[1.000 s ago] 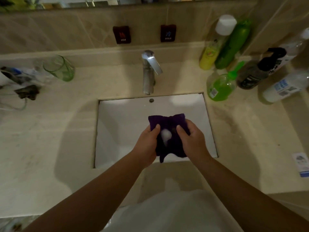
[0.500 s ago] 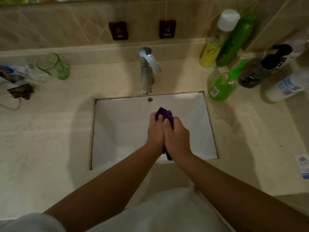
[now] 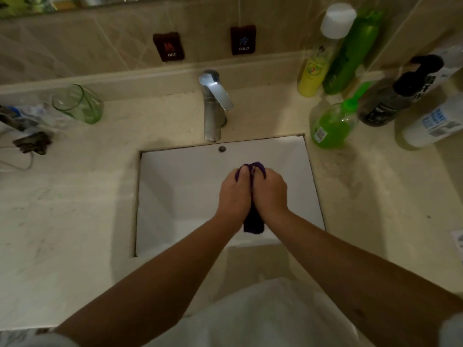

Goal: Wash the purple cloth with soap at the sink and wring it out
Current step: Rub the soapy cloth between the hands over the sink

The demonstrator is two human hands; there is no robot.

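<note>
The purple cloth (image 3: 253, 222) is bunched between my two hands over the white sink (image 3: 175, 191). My left hand (image 3: 234, 194) and my right hand (image 3: 270, 191) are pressed side by side, fingers curled round the cloth. A purple fold shows above my knuckles and a dark end hangs down below my wrists. The soap foam is hidden inside the folded cloth. The chrome tap (image 3: 214, 103) stands behind the sink; no water stream shows.
A green soap pump bottle (image 3: 330, 125) stands at the sink's right corner, with yellow (image 3: 318, 61), green (image 3: 350, 53), black (image 3: 398, 96) and white (image 3: 433, 123) bottles behind it. A green glass (image 3: 77, 103) and small clutter lie on the left counter. HOT and COLD tags hang on the wall.
The cloth was spread open with white foam on it; my hands have since folded it together and pressed it between them, and they stay closed round it.
</note>
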